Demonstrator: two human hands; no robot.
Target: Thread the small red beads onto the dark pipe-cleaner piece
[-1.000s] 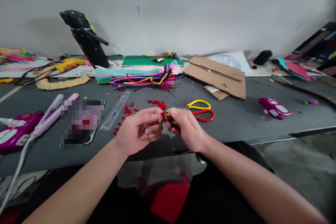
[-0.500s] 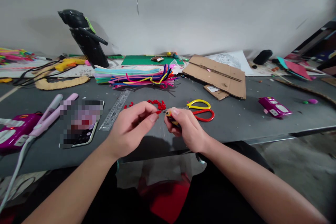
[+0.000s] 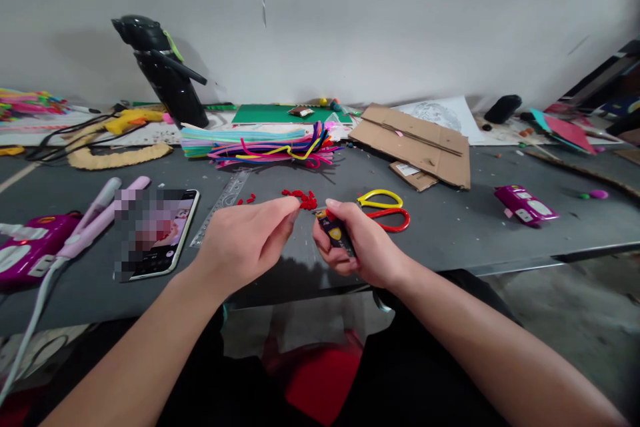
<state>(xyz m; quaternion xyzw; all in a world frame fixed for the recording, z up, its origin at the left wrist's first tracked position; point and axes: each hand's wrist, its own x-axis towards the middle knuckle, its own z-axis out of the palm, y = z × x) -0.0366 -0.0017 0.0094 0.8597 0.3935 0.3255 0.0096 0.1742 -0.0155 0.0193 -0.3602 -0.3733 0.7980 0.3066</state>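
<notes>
My right hand [image 3: 357,240] is wrapped round a black lighter [image 3: 338,233] with a yellow emblem, its metal top pointing toward my left hand. The thumb rests near the lighter's top. My left hand [image 3: 245,237] is closed in a pinch just left of the lighter; what its fingertips hold is hidden. Behind the fingertips lies a small heap of red pieces [image 3: 306,199], with a few more to the left. Scissors [image 3: 384,208] with one yellow and one red handle lie beyond my right hand. A clear ruler [image 3: 225,200] lies behind my left hand.
A phone [image 3: 173,233] and a pink iron [image 3: 107,217] lie at left, by a purple power block [image 3: 33,250]. Colourful fuzzy stems [image 3: 270,147], a black bottle [image 3: 167,80] and cardboard [image 3: 415,147] stand or lie farther back. Another purple block [image 3: 525,205] is at right.
My left hand has turned, its back now more upward, and the red piece at its fingertips no longer shows clearly. My right hand has tilted, showing more of the lighter.
</notes>
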